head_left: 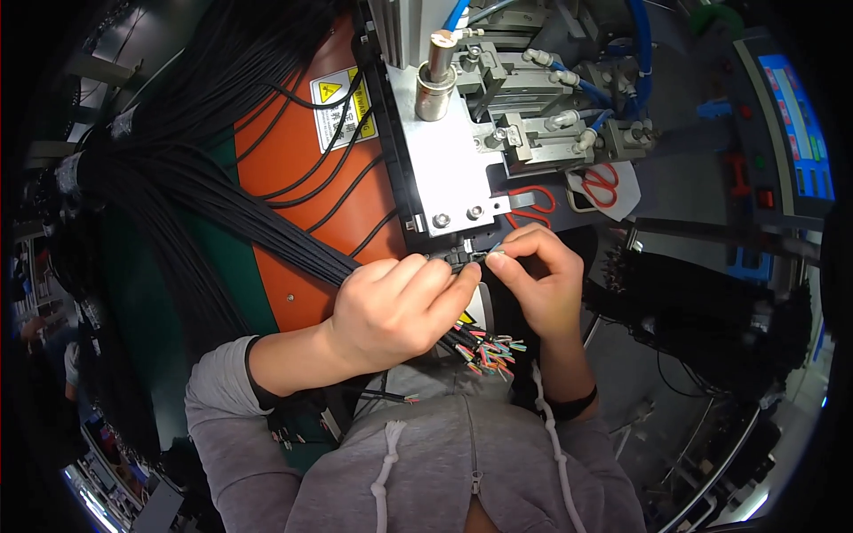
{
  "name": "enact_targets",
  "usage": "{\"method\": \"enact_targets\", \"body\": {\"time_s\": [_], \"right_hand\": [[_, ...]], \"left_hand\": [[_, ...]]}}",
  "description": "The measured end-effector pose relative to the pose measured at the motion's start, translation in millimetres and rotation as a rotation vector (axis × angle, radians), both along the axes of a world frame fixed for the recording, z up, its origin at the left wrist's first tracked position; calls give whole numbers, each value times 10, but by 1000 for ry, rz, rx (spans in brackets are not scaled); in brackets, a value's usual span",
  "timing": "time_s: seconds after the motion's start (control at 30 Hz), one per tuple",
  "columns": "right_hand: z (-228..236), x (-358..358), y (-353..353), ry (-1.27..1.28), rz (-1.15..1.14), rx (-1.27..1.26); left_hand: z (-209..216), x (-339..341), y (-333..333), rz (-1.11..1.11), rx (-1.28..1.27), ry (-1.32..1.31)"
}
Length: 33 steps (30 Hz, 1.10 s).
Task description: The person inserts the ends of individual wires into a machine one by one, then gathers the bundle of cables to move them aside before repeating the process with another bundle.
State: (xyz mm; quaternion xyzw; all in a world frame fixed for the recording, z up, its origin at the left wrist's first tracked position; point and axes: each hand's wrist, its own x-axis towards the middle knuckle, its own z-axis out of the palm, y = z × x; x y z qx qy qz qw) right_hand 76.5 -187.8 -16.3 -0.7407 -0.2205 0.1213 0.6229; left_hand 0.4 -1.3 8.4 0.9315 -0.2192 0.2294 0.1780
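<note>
My left hand [395, 306] is closed, with thumb and forefinger pinched beside a small black holder [458, 258] at the machine's front edge. What those fingertips grip is hidden. From the right, my right hand [544, 277] meets it in a pinch, and a thin wire [487, 252] shows at its fingertips. The two hands' fingertips nearly touch. A bundle of black cables [302, 238] runs from the left and passes beneath my left hand. Below that hand, stripped cable ends [489, 351] fan out with red, green, yellow and white wires.
A metal press plate [449, 164] and pneumatic cylinders [551, 133] stand just beyond my hands. Red-handled scissors [531, 206] lie beside the plate. An orange panel [289, 275] spreads at left. A screen [795, 133] stands far right, above hanging black cables [702, 311].
</note>
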Motion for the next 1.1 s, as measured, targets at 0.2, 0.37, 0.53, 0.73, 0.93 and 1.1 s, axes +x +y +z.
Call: {"method": "enact_targets", "body": {"time_s": [0.2,0.37,0.53,0.73,0.93,1.1], "right_hand": [[-21,-20,148,-369,-53,-190],[-70,-66,135,-489,-24,-282],[-207,2,150,-491,-71,-200],[-302,-17,137,-23,-116,-82],[-406,-53,257,-179,-153,-113],[-380,-56,39,58,-159,-83]], "left_hand": [[-18,-17,-26,28,108,59],[-53,-86,-81,97,161,107],[-41,-13,-101,107,153,119],[-33,69,-55,92,167,49],[-98,9,1,165,89,33],[-35,-206,-84,270,138,68]]}}
